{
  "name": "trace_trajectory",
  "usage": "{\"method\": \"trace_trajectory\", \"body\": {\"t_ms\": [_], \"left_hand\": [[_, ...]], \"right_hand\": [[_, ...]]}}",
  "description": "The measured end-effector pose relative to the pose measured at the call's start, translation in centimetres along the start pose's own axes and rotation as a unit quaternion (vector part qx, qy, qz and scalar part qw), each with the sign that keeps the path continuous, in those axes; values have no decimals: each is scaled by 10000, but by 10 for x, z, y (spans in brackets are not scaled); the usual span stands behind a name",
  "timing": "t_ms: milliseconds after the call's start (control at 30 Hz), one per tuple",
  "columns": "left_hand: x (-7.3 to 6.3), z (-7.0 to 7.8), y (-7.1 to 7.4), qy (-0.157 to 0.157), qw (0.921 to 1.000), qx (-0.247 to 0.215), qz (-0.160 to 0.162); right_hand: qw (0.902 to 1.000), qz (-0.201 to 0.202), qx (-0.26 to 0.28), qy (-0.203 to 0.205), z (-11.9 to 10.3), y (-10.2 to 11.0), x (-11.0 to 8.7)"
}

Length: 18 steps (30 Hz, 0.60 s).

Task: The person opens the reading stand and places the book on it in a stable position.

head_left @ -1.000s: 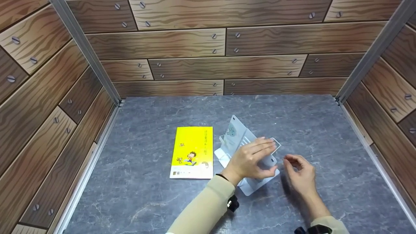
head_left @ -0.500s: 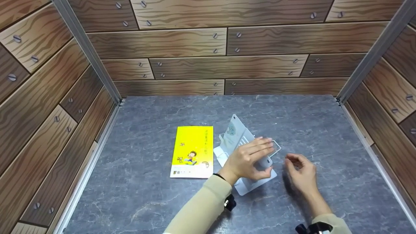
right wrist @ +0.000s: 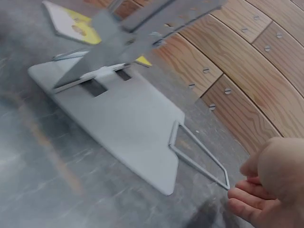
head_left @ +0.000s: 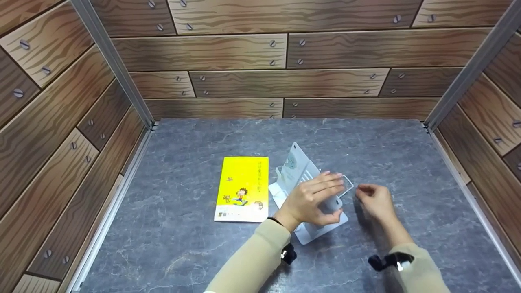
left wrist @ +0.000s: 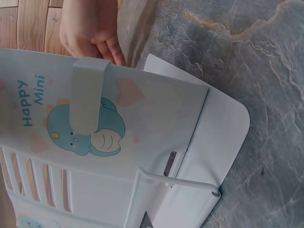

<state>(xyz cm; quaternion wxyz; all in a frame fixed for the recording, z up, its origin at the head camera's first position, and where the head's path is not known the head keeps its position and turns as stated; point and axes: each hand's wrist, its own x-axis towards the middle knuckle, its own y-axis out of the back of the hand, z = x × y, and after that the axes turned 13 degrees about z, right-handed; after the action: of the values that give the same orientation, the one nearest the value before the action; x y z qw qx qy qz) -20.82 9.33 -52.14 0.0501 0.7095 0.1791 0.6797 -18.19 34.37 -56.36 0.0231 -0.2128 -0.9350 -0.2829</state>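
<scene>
A white metal book stand (head_left: 299, 162) stands unfolded on the table. Its panel is printed "Happy Mini" with a blue cartoon dinosaur (left wrist: 85, 128) in the left wrist view. My left hand (head_left: 311, 199) grips the right part of the upright panel, fingers across it and thumb lower down. A wire loop (right wrist: 202, 145) sticks out from the stand's flat plate (right wrist: 118, 118). My right hand (head_left: 377, 203) is beside the loop's outer end, fingers loosely bent. Whether its fingertips touch the wire I cannot tell. In the left wrist view the right hand (left wrist: 90, 28) shows behind the panel.
A yellow book (head_left: 242, 179) with a cartoon child on its cover lies flat, close to the stand's left side. The grey marbled table (head_left: 183, 162) is bounded by wood-patterned walls (head_left: 236, 53) at the back and sides.
The stand has shifted slightly left with my left hand, and more of the wire loop shows. My right hand has moved forward, closer to the loop, its fingers more drawn together.
</scene>
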Motion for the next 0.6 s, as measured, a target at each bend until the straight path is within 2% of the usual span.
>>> {"method": "trace_trajectory", "body": {"t_ms": [133, 233, 400, 600], "left_hand": [[0, 0, 0, 23, 10000, -10, 2], [0, 1, 0, 76, 10000, -60, -17], [0, 1, 1, 108, 9999, -101, 28], [-1, 0, 3, 113, 9999, -72, 43]], "right_hand": [[9977, -292, 262, -560, -2, -1, 12], [9895, -523, 719, -1140, -2, -1, 18], [9629, -668, 1732, -1960, 1, -1, 24], [9262, -586, 2760, -2500, 5, -4, 26]]}}
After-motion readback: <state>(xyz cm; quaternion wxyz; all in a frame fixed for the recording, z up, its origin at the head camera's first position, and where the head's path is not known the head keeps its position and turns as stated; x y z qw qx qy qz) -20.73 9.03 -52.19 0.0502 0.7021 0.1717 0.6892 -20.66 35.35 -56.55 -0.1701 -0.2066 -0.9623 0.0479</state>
